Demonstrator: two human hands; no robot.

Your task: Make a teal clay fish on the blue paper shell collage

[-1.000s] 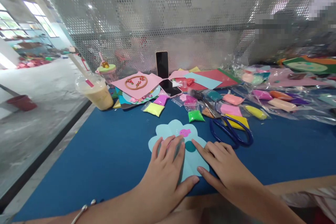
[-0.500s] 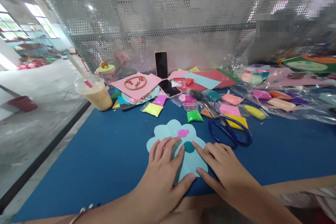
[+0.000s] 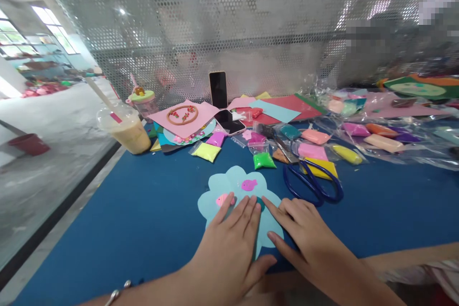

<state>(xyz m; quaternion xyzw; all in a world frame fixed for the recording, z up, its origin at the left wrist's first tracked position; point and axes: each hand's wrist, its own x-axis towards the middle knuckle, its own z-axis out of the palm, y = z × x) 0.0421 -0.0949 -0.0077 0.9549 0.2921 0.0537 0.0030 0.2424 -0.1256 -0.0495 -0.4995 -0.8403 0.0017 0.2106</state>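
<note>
Already on scalloped paper (image 3: 234,175): pink fish (image 3: 221,199) left, purple fish (image 3: 249,185) far. Left hand (image 3: 231,241) flat, partly over teal disc (image 3: 262,204) (remainder unclear); right hand (image 3: 301,224) spread.

The light-blue scalloped paper (image 3: 219,182) lay flat on the blue tabletop (image 3: 143,222). It bore a purple fish (image 3: 248,185), a pink fish (image 3: 221,200) and a partly covered teal disc (image 3: 262,205).

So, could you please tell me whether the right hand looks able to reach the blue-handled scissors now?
Probably yes: the blue-handled scissors lie just beyond the right hand, handle loops towards it, with only a sliver of blue tabletop between.
</note>
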